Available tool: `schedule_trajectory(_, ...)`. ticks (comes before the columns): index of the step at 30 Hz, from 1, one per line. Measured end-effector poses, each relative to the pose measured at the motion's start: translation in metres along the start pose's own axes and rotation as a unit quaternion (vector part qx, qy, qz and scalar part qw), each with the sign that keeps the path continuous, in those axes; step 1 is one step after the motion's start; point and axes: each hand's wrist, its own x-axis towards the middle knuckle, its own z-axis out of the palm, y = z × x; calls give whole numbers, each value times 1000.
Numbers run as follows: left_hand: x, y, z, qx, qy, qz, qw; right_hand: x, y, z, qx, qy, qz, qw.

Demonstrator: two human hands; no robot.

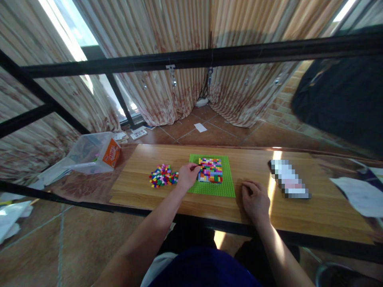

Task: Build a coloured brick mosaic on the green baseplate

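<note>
A green studded baseplate (229,187) lies on the wooden table, bearing a block of tightly packed multicoloured building bricks (211,171). My left hand (188,176) reaches over the plate's left part, thumb and fingers pinched together at the left edge of the brick block. Whatever is between the fingertips is too small and hidden to make out. Left of this hand, a pile of loose building bricks (163,176) in many colours rests on the wood. My right hand (256,201) lies on the table to the right of the plate, fingers loosely curled in, with nothing seen in them.
On the right of the table (131,159) is a phone-like slab (290,179) with a blurred face. A clear plastic bin (92,153) with an orange label stands beyond the left end. A black metal bar (191,57) crosses above; papers (357,195) lie at right.
</note>
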Motion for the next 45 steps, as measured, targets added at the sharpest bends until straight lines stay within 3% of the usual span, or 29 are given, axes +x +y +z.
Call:
schedule_trajectory(7,2,-3,4,-4,16,-8,1000,0,2,2,-1,5,0,1000)
schedule_trajectory(20,-20,-2,13,140,84,70,984,1,10,2,-18,-7,4,1000)
schedule_trajectory(24,-27,-9,-3,133,104,96,981,0,12,2,-25,-12,-1,1000)
schedule_trajectory(28,-38,-30,-32,140,130,114,975,0,11,2,-31,-7,-7,999)
schedule_trajectory(37,-64,-83,-105,163,213,45,962,0,9,1,-26,1,-12,1000)
schedule_trajectory(40,-64,-81,-111,192,199,41,960,0,9,0,-23,4,-18,1000)
schedule_trajectory(45,-48,-60,-92,248,134,78,956,1,11,2,-30,8,-13,999)
